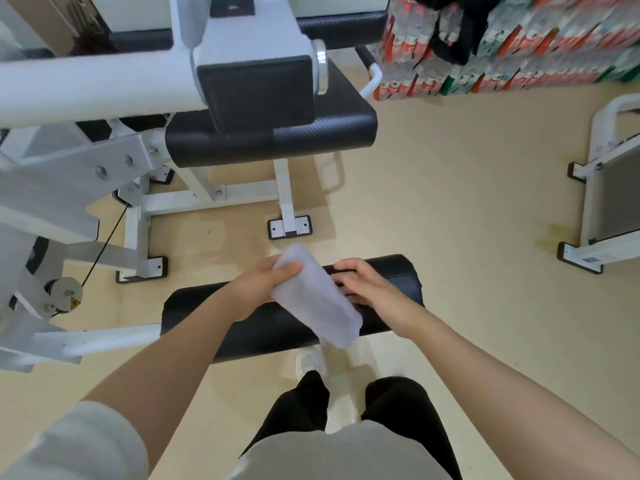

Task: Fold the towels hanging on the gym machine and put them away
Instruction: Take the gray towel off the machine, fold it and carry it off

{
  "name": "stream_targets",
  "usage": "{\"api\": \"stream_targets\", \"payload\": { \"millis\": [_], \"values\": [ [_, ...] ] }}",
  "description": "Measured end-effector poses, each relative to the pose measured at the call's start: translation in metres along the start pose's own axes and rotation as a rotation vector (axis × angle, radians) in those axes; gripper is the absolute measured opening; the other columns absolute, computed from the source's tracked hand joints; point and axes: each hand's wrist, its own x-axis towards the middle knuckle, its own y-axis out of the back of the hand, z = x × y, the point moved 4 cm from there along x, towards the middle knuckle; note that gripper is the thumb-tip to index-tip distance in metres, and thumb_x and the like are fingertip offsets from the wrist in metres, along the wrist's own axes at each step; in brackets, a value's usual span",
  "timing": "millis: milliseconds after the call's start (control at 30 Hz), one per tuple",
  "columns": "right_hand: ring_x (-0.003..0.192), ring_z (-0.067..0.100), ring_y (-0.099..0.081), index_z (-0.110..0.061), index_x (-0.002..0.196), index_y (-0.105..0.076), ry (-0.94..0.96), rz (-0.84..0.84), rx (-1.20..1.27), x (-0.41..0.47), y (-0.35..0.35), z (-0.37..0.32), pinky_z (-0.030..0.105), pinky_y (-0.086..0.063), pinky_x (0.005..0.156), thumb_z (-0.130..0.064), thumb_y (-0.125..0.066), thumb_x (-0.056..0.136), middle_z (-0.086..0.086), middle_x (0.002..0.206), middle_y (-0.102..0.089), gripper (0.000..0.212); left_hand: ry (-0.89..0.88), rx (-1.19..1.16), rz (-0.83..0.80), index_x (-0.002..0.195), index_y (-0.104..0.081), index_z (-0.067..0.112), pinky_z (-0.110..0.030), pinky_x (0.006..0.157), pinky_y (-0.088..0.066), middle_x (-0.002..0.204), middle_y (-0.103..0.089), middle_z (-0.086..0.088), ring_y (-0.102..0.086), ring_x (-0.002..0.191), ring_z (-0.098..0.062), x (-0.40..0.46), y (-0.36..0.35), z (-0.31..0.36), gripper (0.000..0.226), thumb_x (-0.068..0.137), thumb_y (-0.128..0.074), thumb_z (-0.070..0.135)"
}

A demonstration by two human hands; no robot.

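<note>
My left hand (pixel 265 284) pinches a folded white terry towel (pixel 317 296), soft oblong, thumb on top. My right hand (pixel 363 284) at its 3 o'clock, fingers loosely spread, rests on the ribbed black vinyl pad (pixel 398 271) beneath.

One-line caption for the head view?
Left hand grips folded white towel over black padded bench; right hand rests alongside.

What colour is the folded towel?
White, faintly bluish; the towel shows in the head view, gripped by the left hand.
</note>
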Motion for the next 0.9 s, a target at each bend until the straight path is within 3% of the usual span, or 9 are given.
{"api": "stream_targets", "payload": {
  "millis": [67, 167, 300, 400, 467, 533, 667, 767, 900],
  "values": [
    [0.099, 0.018, -0.058, -0.019, 0.113, -0.052, 0.043, 0.074, 0.295, -0.011, 0.03, -0.016, 0.029, -0.045, 0.088, -0.045, -0.029, 0.094, 0.004, 0.11, -0.063, 0.039, 0.054, -0.294, 0.043, 0.117, -0.057, 0.014, -0.03, 0.083, -0.051, 0.114, -0.067, -0.007, -0.062, 0.106, -0.019, 0.01, -0.02, 0.015, 0.039, 0.089, -0.053, 0.041],
    [0.104, 0.022, -0.058, -0.015, 0.116, -0.054, 0.153, 0.17, 0.531, -0.032, 0.075, -0.039, 0.041, -0.042, 0.097, -0.055, -0.014, 0.092, 0.004, 0.108, -0.063, 0.061, 0.148, -0.542, 0.051, 0.106, -0.061, 0.012, -0.03, 0.076, -0.053, 0.095, -0.071, -0.006, -0.066, 0.09, -0.018, 0.024, -0.062, 0.046, 0.026, 0.091, -0.053, 0.032],
    [0.099, 0.011, -0.057, -0.025, 0.112, -0.053, 0.224, 0.338, 0.143, -0.059, 0.132, -0.065, 0.025, -0.048, 0.083, -0.035, -0.035, 0.098, -0.007, 0.108, -0.061, 0.025, 0.196, -0.503, -0.007, 0.094, -0.058, 0.01, -0.018, 0.049, -0.054, 0.057, -0.068, 0.004, -0.066, 0.052, -0.006, 0.043, -0.123, 0.093, 0.014, 0.096, -0.044, 0.012],
    [0.086, 0.011, -0.059, -0.014, 0.105, -0.056, 0.217, 0.453, -0.195, -0.077, 0.18, -0.083, 0.022, -0.048, 0.073, -0.023, -0.06, 0.088, -0.002, 0.094, -0.064, 0.02, 0.295, -0.458, -0.018, 0.088, -0.066, 0.007, -0.027, 0.061, -0.058, 0.075, -0.067, -0.006, -0.066, 0.06, -0.019, 0.058, -0.162, 0.12, 0.025, 0.09, -0.048, 0.025],
    [0.082, 0.014, -0.059, -0.011, 0.102, -0.058, 0.195, 0.494, -0.332, -0.09, 0.214, -0.089, 0.03, -0.048, 0.075, -0.021, -0.062, 0.085, 0.005, 0.094, -0.067, 0.02, 0.286, -0.402, -0.014, 0.089, -0.066, 0.007, -0.031, 0.077, -0.054, 0.079, -0.066, -0.007, -0.067, 0.064, -0.022, 0.071, -0.189, 0.137, 0.026, 0.087, -0.048, 0.026],
    [0.082, 0.015, -0.057, -0.012, 0.101, -0.058, 0.212, 0.471, -0.38, -0.103, 0.247, -0.093, 0.034, -0.048, 0.075, -0.021, -0.055, 0.088, 0.009, 0.095, -0.066, 0.015, 0.276, -0.402, -0.033, 0.09, -0.065, 0.007, -0.032, 0.079, -0.052, 0.079, -0.066, -0.007, -0.065, 0.068, -0.022, 0.08, -0.216, 0.152, 0.025, 0.087, -0.047, 0.024],
    [0.083, 0.008, -0.06, -0.03, 0.108, -0.056, 0.268, 0.32, -0.121, -0.132, 0.305, -0.091, 0.027, -0.051, 0.069, -0.013, -0.041, 0.097, -0.007, 0.095, -0.065, 0.025, 0.232, -0.454, -0.067, 0.085, -0.063, 0.006, -0.025, 0.054, -0.057, 0.069, -0.069, -0.007, -0.066, 0.056, -0.019, 0.102, -0.268, 0.186, 0.02, 0.086, -0.047, 0.017],
    [0.085, 0.011, -0.064, -0.019, 0.106, -0.062, 0.308, 0.244, 0.08, -0.149, 0.35, -0.084, 0.024, -0.052, 0.069, -0.004, -0.047, 0.084, 0.0, 0.099, -0.065, 0.031, 0.229, -0.427, -0.073, 0.082, -0.063, 0.009, -0.023, 0.048, -0.054, 0.061, -0.068, -0.005, -0.066, 0.05, -0.018, 0.121, -0.306, 0.206, 0.017, 0.086, -0.052, 0.021],
    [0.106, 0.008, -0.06, -0.021, 0.067, -0.075, 0.349, 0.292, 0.185, -0.168, 0.41, -0.078, 0.023, -0.052, 0.078, 0.015, -0.04, 0.081, -0.004, 0.121, -0.055, 0.052, 0.14, -0.346, -0.064, 0.092, -0.06, 0.019, -0.025, 0.054, -0.056, 0.076, -0.068, 0.002, -0.068, 0.057, -0.012, 0.148, -0.352, 0.231, 0.017, 0.089, -0.057, 0.035]
  ]
}}
